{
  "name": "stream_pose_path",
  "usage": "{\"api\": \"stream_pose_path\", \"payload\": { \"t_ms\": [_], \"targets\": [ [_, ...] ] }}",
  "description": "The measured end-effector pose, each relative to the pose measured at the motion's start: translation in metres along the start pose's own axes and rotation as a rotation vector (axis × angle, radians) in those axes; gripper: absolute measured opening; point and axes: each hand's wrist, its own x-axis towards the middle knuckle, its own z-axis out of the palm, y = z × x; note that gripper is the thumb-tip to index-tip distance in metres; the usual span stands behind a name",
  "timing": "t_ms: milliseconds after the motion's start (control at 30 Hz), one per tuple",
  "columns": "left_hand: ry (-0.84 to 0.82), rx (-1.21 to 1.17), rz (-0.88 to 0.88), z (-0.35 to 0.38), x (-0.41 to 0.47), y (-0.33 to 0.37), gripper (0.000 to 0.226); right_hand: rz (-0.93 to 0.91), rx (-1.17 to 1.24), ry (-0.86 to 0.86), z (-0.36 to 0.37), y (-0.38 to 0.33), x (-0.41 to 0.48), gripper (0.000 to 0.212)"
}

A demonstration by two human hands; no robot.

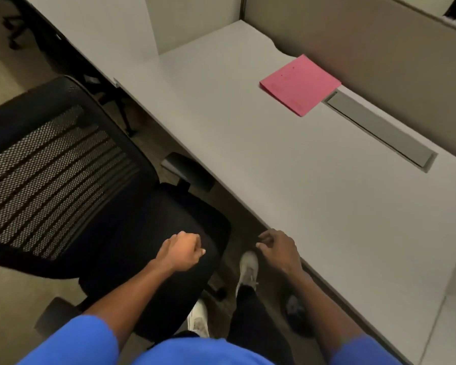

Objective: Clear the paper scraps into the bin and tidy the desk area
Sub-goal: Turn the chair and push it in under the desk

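Observation:
A pink folder (300, 84) lies flat on the grey desk (287, 159), at the far side against the partition. No paper scraps show on the desk top. A dark round bin (296, 316) with something crumpled inside sits on the floor under the desk edge, partly hidden by my right forearm. My left hand (182, 252) hangs over the front of the black chair seat (148, 233), fingers curled into a loose fist with nothing visible in it. Beside the desk's near edge, my right hand (277, 247) is held with its fingers bent and apart, holding nothing.
A black mesh-backed office chair (50, 177) stands left of me, turned side-on to the desk. A grey cable-tray lid (379, 131) is set into the desk by the beige partition (379, 48). My white shoes (248, 267) stand on the carpet between chair and desk.

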Motion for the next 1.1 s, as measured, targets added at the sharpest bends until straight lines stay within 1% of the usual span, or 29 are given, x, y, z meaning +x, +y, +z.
{"api": "stream_pose_path", "payload": {
  "t_ms": [100, 200, 367, 500, 667, 833, 900, 1000, 1100],
  "targets": [
    [-0.054, -0.018, -0.015, 0.024, -0.031, -0.019, 0.017, 0.020, -0.085, -0.113, 0.015, 0.002, -0.027, 0.025],
    [-0.075, -0.017, -0.028, 0.044, -0.060, -0.031, 0.019, 0.046, -0.155, -0.202, 0.029, 0.005, -0.052, 0.026],
    [-0.052, -0.065, -0.068, 0.074, -0.096, -0.042, 0.021, 0.038, -0.209, -0.300, 0.049, 0.007, -0.085, 0.029],
    [-0.034, -0.109, -0.141, 0.090, -0.125, -0.050, 0.026, 0.018, -0.211, -0.374, 0.062, 0.012, -0.104, 0.028],
    [0.011, -0.179, -0.255, 0.114, -0.168, -0.066, 0.026, -0.038, -0.190, -0.439, 0.079, 0.024, -0.129, 0.025],
    [0.052, -0.257, -0.339, 0.138, -0.216, -0.083, 0.024, -0.081, -0.220, -0.462, 0.099, 0.035, -0.163, 0.024],
    [0.081, -0.263, -0.369, 0.147, -0.232, -0.087, 0.023, -0.088, -0.221, -0.446, 0.108, 0.039, -0.177, 0.025],
    [0.138, -0.248, -0.383, 0.158, -0.256, -0.093, 0.029, -0.111, -0.252, -0.464, 0.124, 0.046, -0.199, 0.026],
    [0.133, -0.261, -0.373, 0.160, -0.273, -0.096, 0.035, -0.137, -0.285, -0.490, 0.137, 0.051, -0.218, 0.023]
  ]
}}
